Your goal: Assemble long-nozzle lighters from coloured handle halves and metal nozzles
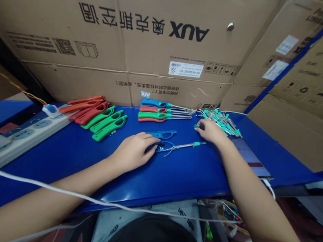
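Observation:
My left hand (138, 151) is closed round the near end of a blue lighter handle half (162, 148) lying on the table. White wires loop out of that half, and a thin metal lighter tube (186, 145) with a teal collar extends from it to the right. Just behind lies another blue handle half (166, 134). My right hand (209, 130) is pinched at the front left of a pile of metal tubes with teal collars (223, 122). A small teal-green piece (196, 126) shows at its fingertips; the rest is hidden by the fingers.
Long-tube lighters (153, 116) in blue, red, green and orange are stacked at the back. Several red, orange and green handle shells (105, 122) lie left, beside a power strip (26, 136). A phone (249, 159) lies right. A white cable (88, 196) crosses in front; cardboard (144, 56) stands behind.

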Tool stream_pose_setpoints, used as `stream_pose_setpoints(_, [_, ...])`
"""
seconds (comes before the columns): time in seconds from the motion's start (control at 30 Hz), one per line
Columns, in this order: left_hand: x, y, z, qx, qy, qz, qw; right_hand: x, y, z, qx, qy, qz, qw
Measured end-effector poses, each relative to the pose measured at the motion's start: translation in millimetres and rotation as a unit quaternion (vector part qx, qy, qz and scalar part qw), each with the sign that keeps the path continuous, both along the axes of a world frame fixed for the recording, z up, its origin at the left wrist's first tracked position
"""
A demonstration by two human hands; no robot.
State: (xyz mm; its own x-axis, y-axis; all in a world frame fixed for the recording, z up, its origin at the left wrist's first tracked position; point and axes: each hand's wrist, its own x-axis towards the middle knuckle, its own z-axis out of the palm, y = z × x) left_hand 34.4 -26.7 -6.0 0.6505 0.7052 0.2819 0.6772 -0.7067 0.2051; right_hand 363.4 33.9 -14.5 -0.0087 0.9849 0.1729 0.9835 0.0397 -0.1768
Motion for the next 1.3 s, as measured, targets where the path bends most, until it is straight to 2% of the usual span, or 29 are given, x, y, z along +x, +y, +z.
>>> stream_pose_setpoints(0.1, [0,0,0.2,0.002,0.003,-0.009,1.0,-1,1,1.5,0.02,0.052,-0.024,0.998])
stream_pose_setpoints(0.23, [-1,2,1.4,0.008,0.004,-0.018,1.0,-10,-2,5.9,0.014,0.149,0.033,0.988])
stream_pose_setpoints(0.37, [-2,3,1.9,0.007,0.008,-0.023,1.0,-17,-7,6.5,-0.035,0.134,0.12,0.983])
stream_pose_setpoints(0.5, [-5,5,1.9,0.006,0.014,-0.023,1.0,-15,-10,7.7,-0.042,0.106,0.178,0.977])
stream_pose_setpoints(0.6, [-7,8,2.7,0.011,0.017,-0.017,1.0,-10,-12,11.3,-0.059,0.087,0.176,0.979])
stream_pose_setpoints(0.8, [-9,9,6.7,0.002,0.032,-0.027,0.999,-7,-18,20.1,-0.162,0.113,0.117,0.973])
stream_pose_setpoints(0.9, [-9,8,7.3,-0.017,0.035,-0.031,0.999,-12,-19,21.2,-0.136,0.104,0.118,0.978])
stream_pose_setpoints(1.03, [-10,10,4.1,-0.053,0.028,-0.057,0.997,-19,-18,18.3,-0.091,0.113,0.174,0.974])
stream_pose_setpoints(1.3, [-12,14,-0.1,-0.086,0.016,-0.094,0.992,-30,-25,20.3,-0.088,0.155,0.251,0.951])
